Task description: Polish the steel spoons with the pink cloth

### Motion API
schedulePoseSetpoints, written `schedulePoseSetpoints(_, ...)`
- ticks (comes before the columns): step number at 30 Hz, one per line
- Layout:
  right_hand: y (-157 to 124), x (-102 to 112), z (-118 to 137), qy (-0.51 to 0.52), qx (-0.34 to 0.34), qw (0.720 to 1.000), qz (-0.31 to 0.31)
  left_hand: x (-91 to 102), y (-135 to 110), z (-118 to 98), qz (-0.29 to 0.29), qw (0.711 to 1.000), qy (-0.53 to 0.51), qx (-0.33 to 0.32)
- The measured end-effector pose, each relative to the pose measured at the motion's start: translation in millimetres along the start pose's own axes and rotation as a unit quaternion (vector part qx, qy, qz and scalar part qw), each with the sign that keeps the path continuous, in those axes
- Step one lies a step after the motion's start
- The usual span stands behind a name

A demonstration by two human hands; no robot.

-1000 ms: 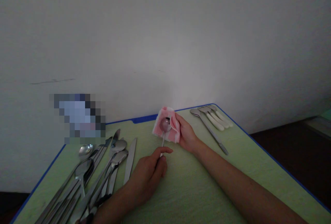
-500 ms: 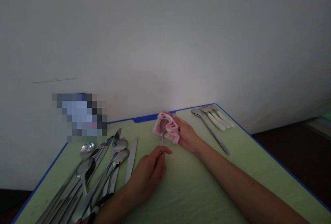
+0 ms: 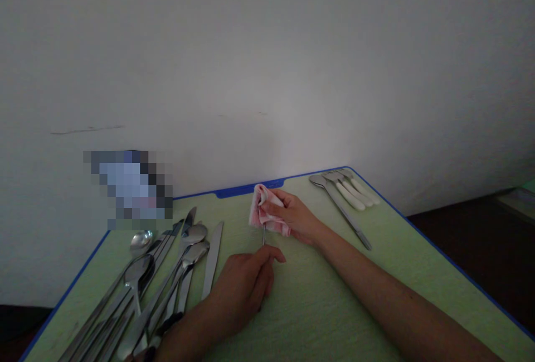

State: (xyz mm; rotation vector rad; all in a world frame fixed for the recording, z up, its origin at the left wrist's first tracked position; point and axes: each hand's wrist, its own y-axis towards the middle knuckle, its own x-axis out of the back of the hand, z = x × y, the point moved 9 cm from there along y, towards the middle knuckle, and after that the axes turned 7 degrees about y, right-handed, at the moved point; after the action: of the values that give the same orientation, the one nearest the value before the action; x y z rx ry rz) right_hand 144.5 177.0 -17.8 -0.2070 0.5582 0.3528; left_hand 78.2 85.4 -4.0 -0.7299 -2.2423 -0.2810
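My left hand [image 3: 251, 281] is closed around the handle of a metal spoon [image 3: 264, 233], held upward over the table. A folded pink and white cloth [image 3: 259, 211] covers the spoon's bowl, which is hidden now. My right hand [image 3: 292, 211] grips that cloth, with the thumb pressed on its near side and the fingers behind it. To the left of my left hand lies a table knife [image 3: 213, 259], next to a heap of spoons [image 3: 195, 253] and other metal cutlery.
On the right of the green table [image 3: 309, 306] lie a long-handled spoon [image 3: 340, 211] and several forks with white handles [image 3: 351, 194]. A blurred, pixelated object [image 3: 129, 183] stands at the back left, against the wall [image 3: 267, 61].
My right thumb has folded the cloth over the spoon's bowl, which showed before. My left hand has shifted slightly down and right with the handle.
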Motion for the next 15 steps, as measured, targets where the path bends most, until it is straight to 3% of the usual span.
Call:
schedulePoseSetpoints(4, 0, -5, 5, -0.035, 0.016, 0.999, 0.02, 0.9, 0, -1, -0.001, 1.0, 0.006, -0.007)
schedulePoseSetpoints(10, 2, 1, 6, -0.061, 0.032, 0.998, -0.008, 2.3, 0, -1, -0.004, 1.0, -0.001, -0.008)
schedulePoseSetpoints(15, 6, 7, -4, 0.091, -0.011, 0.995, -0.028, 1.7, -1, 4, -0.004, 1.0, -0.029, 0.012)
